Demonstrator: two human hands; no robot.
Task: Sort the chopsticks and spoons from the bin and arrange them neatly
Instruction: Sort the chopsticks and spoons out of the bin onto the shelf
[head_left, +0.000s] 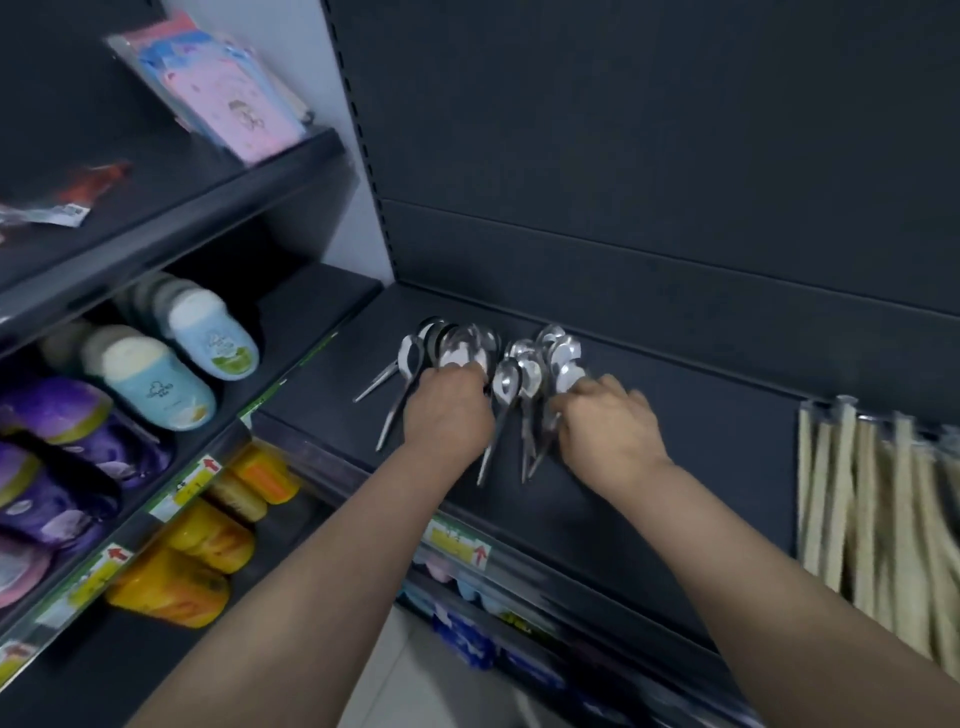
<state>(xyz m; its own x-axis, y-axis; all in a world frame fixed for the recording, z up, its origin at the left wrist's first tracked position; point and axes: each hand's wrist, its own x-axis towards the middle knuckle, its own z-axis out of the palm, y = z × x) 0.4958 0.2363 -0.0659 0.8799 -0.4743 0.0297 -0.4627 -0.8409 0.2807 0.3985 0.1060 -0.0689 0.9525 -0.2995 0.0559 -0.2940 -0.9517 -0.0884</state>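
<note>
Several shiny metal spoons (511, 382) lie in a loose bunch on a dark shelf (649, 441), bowls toward the back wall. My left hand (449, 410) lies over the left group of spoons, its fingers curled round their necks. At the right group, my right hand (608, 423) has its fingers curled on the handles. Pale wooden chopsticks (883, 509) lie packed side by side at the shelf's right end.
A neighbouring shelf unit on the left carries purple and light-blue slippers (156, 384), with yellow packs (208, 540) below. Pink packets (228, 104) stand on the upper left shelf. Price labels (457, 543) run along the shelf's front edge. The back wall is close behind the spoons.
</note>
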